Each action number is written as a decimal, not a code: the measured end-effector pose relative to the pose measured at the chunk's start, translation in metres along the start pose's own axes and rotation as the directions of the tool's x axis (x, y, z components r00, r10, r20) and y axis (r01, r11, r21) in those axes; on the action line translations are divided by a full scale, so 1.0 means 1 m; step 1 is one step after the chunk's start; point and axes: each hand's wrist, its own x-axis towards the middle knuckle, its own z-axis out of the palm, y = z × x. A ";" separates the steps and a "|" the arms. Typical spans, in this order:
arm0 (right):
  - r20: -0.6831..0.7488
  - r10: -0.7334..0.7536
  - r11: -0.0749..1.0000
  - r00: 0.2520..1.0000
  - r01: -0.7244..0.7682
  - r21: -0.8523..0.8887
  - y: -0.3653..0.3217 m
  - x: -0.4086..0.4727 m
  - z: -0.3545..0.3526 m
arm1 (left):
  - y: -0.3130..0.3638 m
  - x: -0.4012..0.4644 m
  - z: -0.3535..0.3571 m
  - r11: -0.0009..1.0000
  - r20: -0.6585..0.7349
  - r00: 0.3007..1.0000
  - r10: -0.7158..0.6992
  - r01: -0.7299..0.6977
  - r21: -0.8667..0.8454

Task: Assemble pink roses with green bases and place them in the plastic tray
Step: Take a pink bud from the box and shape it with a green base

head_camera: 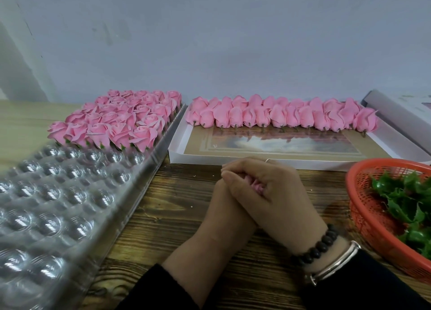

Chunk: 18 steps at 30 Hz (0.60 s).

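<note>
Fitting step in hand: left hand (229,202) and right hand (275,188) cupped together around one pink fabric rose (257,185), destined next for the clear plastic dimpled tray (70,197) holding roughly twenty-five finished roses; about twenty-four unbased heads in the white cardboard box (256,162); one red mesh basket (363,207) of green bases.

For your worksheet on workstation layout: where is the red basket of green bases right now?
In the head view, the red basket sits at the table's right edge, just right of the right hand and in front of the white box.
</note>
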 end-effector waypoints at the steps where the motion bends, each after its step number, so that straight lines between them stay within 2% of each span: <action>1: 0.041 0.028 0.999 0.999 -0.029 0.021 0.001 0.001 -0.002 | 0.003 0.000 -0.001 1.000 -0.012 1.000 -0.015 0.015 0.001; 4: 0.157 0.062 0.995 0.986 -0.073 0.061 0.006 0.003 -0.008 | 0.005 0.000 -0.004 0.999 -0.059 0.998 0.001 0.001 0.049; 7: 0.210 0.038 0.993 0.977 -0.061 0.101 0.010 0.004 -0.011 | 0.004 0.001 -0.006 0.991 -0.080 0.993 0.083 -0.074 0.112; 12: 0.265 0.026 0.999 0.964 -0.035 0.028 0.016 0.005 -0.015 | 0.000 0.002 -0.009 0.987 -0.071 0.990 0.120 -0.111 0.120; 14: 0.246 0.029 0.998 0.969 -0.043 0.050 0.018 0.005 -0.015 | 0.000 0.002 -0.011 0.992 -0.088 0.992 0.091 -0.082 0.100; 16: 0.158 0.005 0.995 0.987 -0.021 0.095 0.016 0.004 -0.012 | 0.002 0.003 -0.014 0.994 -0.114 0.992 0.060 -0.049 0.099; 18: 0.022 -0.039 0.992 0.999 0.036 0.117 0.012 0.002 -0.005 | -0.002 0.005 -0.012 0.969 -0.128 0.990 0.066 -0.033 0.246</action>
